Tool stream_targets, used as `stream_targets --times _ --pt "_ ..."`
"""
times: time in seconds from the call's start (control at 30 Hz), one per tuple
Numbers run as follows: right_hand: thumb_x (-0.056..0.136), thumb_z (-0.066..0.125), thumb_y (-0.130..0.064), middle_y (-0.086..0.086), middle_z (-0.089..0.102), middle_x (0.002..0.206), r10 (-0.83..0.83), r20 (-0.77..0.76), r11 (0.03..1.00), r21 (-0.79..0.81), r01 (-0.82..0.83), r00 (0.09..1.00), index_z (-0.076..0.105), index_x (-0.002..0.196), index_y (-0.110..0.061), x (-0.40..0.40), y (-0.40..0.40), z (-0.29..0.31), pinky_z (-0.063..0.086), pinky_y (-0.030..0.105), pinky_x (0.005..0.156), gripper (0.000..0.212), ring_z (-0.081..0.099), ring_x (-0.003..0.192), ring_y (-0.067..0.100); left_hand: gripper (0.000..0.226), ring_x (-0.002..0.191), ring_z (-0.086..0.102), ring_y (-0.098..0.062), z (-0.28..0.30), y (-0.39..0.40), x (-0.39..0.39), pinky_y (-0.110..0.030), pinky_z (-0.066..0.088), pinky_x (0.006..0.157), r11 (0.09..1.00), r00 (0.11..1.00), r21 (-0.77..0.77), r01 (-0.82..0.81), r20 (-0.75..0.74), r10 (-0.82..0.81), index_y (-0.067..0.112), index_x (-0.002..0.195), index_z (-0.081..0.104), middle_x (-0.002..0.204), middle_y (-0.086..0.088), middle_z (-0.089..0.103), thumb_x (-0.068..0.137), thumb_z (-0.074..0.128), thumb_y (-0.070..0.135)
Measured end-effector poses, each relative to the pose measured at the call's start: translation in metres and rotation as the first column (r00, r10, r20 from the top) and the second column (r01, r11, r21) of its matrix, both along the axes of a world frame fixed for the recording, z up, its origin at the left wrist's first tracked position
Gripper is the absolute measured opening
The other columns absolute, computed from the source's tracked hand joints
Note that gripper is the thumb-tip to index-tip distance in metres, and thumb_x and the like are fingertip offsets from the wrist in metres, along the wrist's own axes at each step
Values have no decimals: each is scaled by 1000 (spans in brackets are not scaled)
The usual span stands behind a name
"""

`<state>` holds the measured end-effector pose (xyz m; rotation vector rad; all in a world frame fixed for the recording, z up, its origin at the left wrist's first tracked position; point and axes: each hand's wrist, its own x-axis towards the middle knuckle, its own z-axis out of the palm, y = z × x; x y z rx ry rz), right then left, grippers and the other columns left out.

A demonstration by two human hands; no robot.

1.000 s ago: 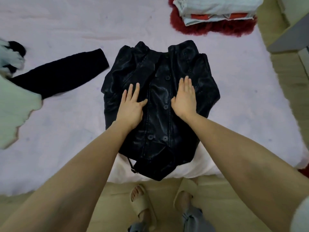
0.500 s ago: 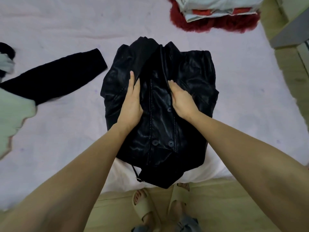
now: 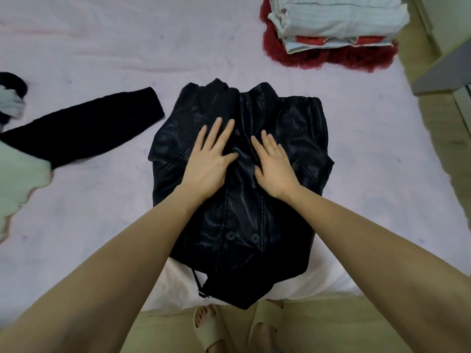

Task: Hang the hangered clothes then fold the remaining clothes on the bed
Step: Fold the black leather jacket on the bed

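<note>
The black leather jacket [image 3: 239, 194] lies front-up on the pale pink bed [image 3: 102, 47], close to the near edge, with its lower hem hanging slightly over the mattress side. Its sleeves are folded in over the body, and the collar points away from the person. Two dark buttons show low on the front panel.

The left hand [image 3: 207, 161] rests flat on the jacket's left chest, fingers [image 3: 215, 128] straight and spread wide, holding nothing. The right hand [image 3: 274, 164] lies flat just beside it on the other side of the front placket, its fingers also straight and slightly apart, palm down on the leather. The two hands are near each other but not touching.

To the left of the jacket, apart from it, a black knit sleeve [image 3: 84, 128] stretches across the bed. A pale green garment [image 3: 17, 179] covers its near end at the left edge of the view.

At the far right corner of the bed sits a stack of folded clothes [image 3: 336, 19], white and red, on top of a fluffy dark red piece [image 3: 331, 57].

Below the bed edge, the person's feet in beige slippers [image 3: 211, 332] stand on the wooden floor [image 3: 331, 327].
</note>
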<state>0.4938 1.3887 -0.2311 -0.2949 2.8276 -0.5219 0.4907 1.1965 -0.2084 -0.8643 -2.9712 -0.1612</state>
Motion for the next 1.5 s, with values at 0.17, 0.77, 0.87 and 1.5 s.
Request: stream_targets --times 0.17,0.77,0.87,1.5 --pt "95 45 -18 8 -13 161 -57 -43 997 57 60 997 -1 154 -17 -25 -13 2 -7 37 120 75 -12 148 21 61 145 -16 -39 -5 27 -45 -52 -2 119 949 930 -128 -289 199 310 22 152 21 158 -14 -22 97 47 16" --pt "104 23 -39 5 5 161 2 -105 1000 28 1 994 19 152 -12 -3 0 3 -6 35 121 55 -3 149 15 70 149 -7 -27 -27 27 -35 -49 3 121 983 981 88 -162 124 151 17 154 -6 162 -3 -6 98 35 12" --pt "102 19 -45 2 -4 161 76 -35 980 188 -68 997 6 154 -19 31 14 -5 -10 37 119 59 -8 149 17 61 147 -16 -22 -36 20 -36 -46 -7 119 975 920 -209 -73 363 147 21 153 -11 161 0 -16 104 18 43" --pt "79 50 7 13 -21 158 6 57 929 369 -27 998 -27 144 -6 190 51 25 -7 39 120 102 -16 147 25 107 145 -1 -46 -13 -90 176 -60 9 117 946 921 -164 -278 236 311 13 155 2 157 -27 -6 73 71 15"
